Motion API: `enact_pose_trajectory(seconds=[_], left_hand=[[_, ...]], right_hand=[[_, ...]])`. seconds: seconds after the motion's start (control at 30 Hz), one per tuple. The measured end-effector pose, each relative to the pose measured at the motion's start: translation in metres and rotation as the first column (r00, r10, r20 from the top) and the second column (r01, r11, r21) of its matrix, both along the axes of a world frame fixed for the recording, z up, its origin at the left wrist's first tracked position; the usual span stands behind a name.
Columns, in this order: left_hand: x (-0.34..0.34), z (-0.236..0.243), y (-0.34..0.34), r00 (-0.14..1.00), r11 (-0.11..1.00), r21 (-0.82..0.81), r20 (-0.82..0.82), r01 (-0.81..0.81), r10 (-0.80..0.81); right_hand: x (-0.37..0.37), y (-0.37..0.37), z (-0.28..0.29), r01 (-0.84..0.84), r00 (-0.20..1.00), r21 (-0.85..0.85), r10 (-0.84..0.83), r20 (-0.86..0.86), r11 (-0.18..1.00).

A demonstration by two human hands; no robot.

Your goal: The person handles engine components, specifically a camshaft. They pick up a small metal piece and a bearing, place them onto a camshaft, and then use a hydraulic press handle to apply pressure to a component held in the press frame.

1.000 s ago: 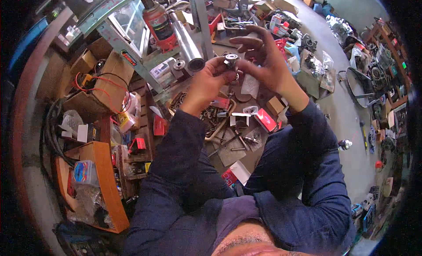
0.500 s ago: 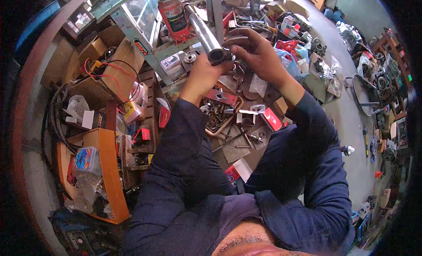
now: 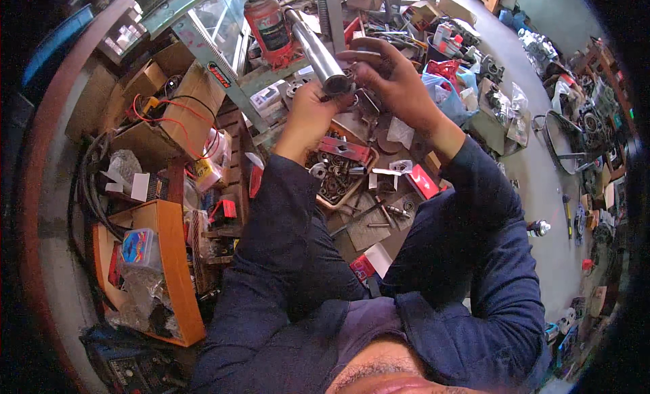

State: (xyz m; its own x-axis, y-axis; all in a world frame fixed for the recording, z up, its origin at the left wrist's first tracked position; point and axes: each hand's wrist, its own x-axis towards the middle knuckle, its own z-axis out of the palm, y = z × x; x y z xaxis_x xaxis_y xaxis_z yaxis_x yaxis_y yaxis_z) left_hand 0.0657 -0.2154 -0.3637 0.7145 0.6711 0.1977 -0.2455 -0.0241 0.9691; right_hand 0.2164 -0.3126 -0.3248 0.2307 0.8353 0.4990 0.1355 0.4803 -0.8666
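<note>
A shiny metal tube (image 3: 317, 52) slants down from beside a red bottle jack (image 3: 267, 28), its round open end toward me. My left hand (image 3: 308, 116) is closed just under that end, fingers pinched on a small metal piece that the tube and fingers mostly hide. To the right of the tube end, my right hand (image 3: 403, 89) is raised with fingers bent and apart, thumb close to the tube. I see nothing held in it. Beneath both hands lie a red metal bar (image 3: 344, 149) and a tray (image 3: 369, 165) of greasy rings and bearings.
At left stand an open cardboard box (image 3: 159, 137) with red test leads and an orange wooden drawer (image 3: 186, 286) holding plastic packs. A green press frame (image 3: 213, 66) rises behind them. Plastic bags (image 3: 447, 89) and metal parts crowd the right.
The view has shifted slightly. Both hands remain by the tube end, and the right hand's fingers have risen a little relative to it.
</note>
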Motion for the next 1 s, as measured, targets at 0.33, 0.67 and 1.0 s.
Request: enact_pose_trajectory(seconds=[0.33, 0.67, 1.0], left_hand=[[-0.018, -0.031, 0.062, 0.977, 0.98, 0.177, -0.206, 0.096, -0.059], [-0.043, -0.135, 0.156, 0.953, 0.938, 0.282, -0.164, -0.203, 0.256], [-0.039, -0.113, 0.16, 0.88, 0.864, 0.369, -0.195, -0.344, 0.434]], right_hand=[[0.035, 0.071, -0.001, 0.278, 0.938, -0.232, -0.211, 0.276, 0.932], [-0.007, 0.198, -0.061, -0.155, 0.981, -0.44, 0.083, -0.177, 0.884], [-0.015, 0.203, -0.069, 0.108, 0.991, -0.243, -0.084, 0.109, 0.964]])
